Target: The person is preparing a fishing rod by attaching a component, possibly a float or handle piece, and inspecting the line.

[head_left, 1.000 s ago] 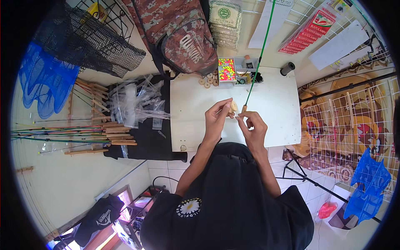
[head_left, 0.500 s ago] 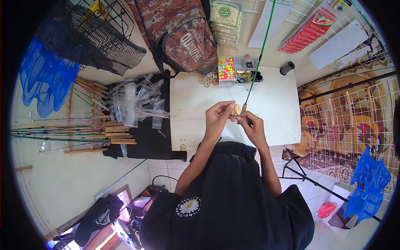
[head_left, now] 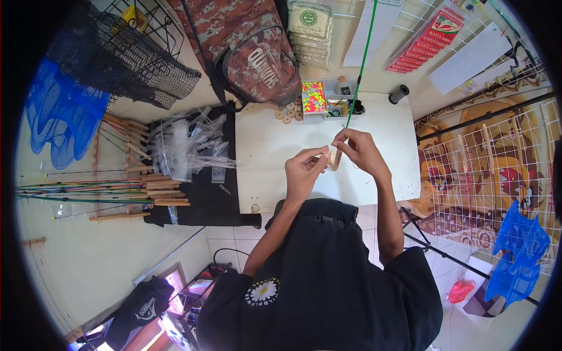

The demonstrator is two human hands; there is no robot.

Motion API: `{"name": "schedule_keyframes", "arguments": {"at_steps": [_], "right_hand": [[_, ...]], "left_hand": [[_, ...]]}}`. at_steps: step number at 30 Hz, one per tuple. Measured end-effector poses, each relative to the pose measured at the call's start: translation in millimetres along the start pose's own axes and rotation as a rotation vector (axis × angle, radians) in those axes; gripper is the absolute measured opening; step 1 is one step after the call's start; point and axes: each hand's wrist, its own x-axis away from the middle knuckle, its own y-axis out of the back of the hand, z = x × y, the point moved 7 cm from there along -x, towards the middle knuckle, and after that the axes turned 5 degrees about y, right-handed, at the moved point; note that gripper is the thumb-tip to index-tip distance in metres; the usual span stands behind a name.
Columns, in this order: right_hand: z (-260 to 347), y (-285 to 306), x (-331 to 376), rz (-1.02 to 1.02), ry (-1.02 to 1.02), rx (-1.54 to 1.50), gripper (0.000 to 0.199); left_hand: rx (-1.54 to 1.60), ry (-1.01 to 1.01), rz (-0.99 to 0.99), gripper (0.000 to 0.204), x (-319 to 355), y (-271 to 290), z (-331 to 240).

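My left hand (head_left: pixel 303 171) and my right hand (head_left: pixel 359 150) meet over the white table (head_left: pixel 263 146), both pinching a small pale wooden spool (head_left: pixel 334 158) between the fingertips. A thin green rod (head_left: pixel 362 61) runs from the right hand's fingers up toward the top of the view. Whether a line is wound on the spool is too small to tell.
Several wooden discs (head_left: pixel 287 111) and a compartment box with bright beads (head_left: pixel 314 97) lie at the table's far edge, beside a black spool (head_left: pixel 398 94). A camouflage backpack (head_left: pixel 246 47) hangs behind. Clear plastic sleeves (head_left: pixel 187 149) and bundled rods (head_left: pixel 88 190) lie left; a wire rack (head_left: pixel 486 169) stands right.
Both hands have shifted slightly right and the fingers have turned the small spool; the left hand's fingers now reach toward it from the left.
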Motion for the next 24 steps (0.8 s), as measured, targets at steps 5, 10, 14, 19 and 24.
{"name": "schedule_keyframes", "arguments": {"at_steps": [5,10,14,19,24], "right_hand": [[18,-2,-2,-0.053,0.055,-0.025,0.015],[29,-14,6,-0.113,-0.006,-0.02,0.016],[28,-18,21,-0.239,-0.068,-0.098,0.012],[33,-23,40,-0.388,-0.038,-0.086,0.01],[31,-40,53,-0.425,-0.053,-0.196,0.007]], "left_hand": [[0.044,0.033,-0.027,0.021,-6,6,12],[0.092,0.041,-0.061,0.021,-10,10,17],[0.131,0.053,-0.068,0.022,-10,10,24],[0.175,0.061,-0.076,0.021,-11,11,26],[0.202,0.064,-0.093,0.02,-14,10,25]]}}
